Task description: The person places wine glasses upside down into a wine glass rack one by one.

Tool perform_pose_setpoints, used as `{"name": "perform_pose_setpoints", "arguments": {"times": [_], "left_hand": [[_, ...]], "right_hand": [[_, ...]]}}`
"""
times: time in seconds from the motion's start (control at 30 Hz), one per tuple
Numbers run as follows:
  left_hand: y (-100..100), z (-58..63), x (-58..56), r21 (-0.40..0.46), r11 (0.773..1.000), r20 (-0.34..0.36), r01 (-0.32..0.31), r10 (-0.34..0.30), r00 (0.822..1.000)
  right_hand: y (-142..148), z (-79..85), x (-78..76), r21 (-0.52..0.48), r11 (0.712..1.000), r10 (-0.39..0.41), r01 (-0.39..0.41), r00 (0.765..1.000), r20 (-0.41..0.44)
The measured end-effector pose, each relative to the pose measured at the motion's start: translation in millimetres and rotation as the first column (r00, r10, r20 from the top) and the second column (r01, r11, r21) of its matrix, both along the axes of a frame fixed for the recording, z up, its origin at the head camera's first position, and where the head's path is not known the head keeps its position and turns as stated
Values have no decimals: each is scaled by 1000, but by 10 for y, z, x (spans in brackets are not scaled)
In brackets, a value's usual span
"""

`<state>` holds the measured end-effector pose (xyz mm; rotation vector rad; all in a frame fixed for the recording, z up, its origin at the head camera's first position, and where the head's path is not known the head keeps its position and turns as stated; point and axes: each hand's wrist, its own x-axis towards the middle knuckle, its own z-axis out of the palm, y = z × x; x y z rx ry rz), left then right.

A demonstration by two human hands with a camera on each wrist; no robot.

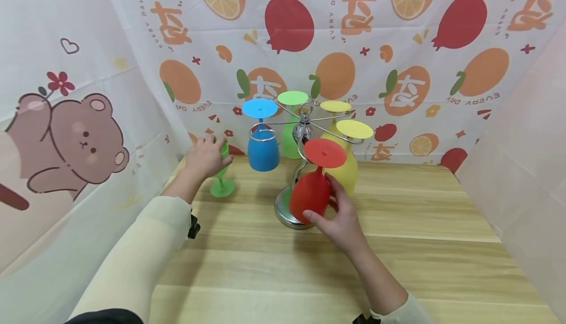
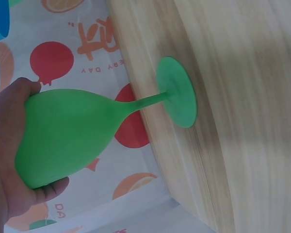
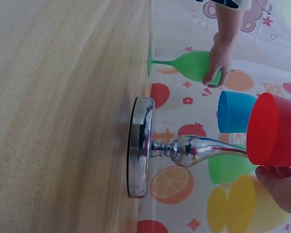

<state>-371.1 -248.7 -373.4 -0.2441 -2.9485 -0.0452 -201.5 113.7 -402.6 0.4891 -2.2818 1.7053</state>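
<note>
My left hand (image 1: 204, 157) grips a green wine glass (image 2: 72, 133) by its bowl from above, thumb and fingers spread around the rim. That glass is upright, its foot at the wooden tabletop, left of the chrome glass rack (image 1: 289, 211). A red wine glass (image 1: 309, 194), upside down and slightly tilted, is at the front of the rack. My right hand (image 1: 340, 216) holds its bowl near the rim, thumb in front and fingers on the right side. Whether the red stem sits in a rack loop cannot be told.
Upside down on the rack hang a blue glass (image 1: 263, 152), another green glass (image 1: 290, 140) and two yellow glasses (image 1: 347, 172). Behind the wooden table (image 1: 420, 245) is a fruit-print cloth (image 1: 305, 64); a bear-print cloth (image 1: 84, 137) lines the left side.
</note>
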Motion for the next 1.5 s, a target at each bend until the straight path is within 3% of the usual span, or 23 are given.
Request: {"name": "perform_pose_setpoints", "arguments": {"times": [0.7, 0.9, 1.07, 1.23, 1.5], "left_hand": [[198, 21, 250, 12, 999, -37, 53, -53, 998], [152, 10, 376, 56, 995, -48, 79, -77, 996], [97, -18, 527, 83, 990, -107, 112, -103, 989], [79, -56, 675, 199, 971, -120, 132, -109, 987], [82, -154, 932, 410, 903, -148, 127, -72, 986]], "right_hand": [[66, -4, -4, 2, 1000, -19, 19, 1000, -22], [66, -2, 16, -10, 1000, -2, 1, 999, -33], [60, -10, 41, -20, 1000, -7, 6, 999, -43], [64, -10, 85, -39, 999, -9, 7, 999, -53], [66, -31, 170, -90, 996, -36, 30, 997, -70]]}}
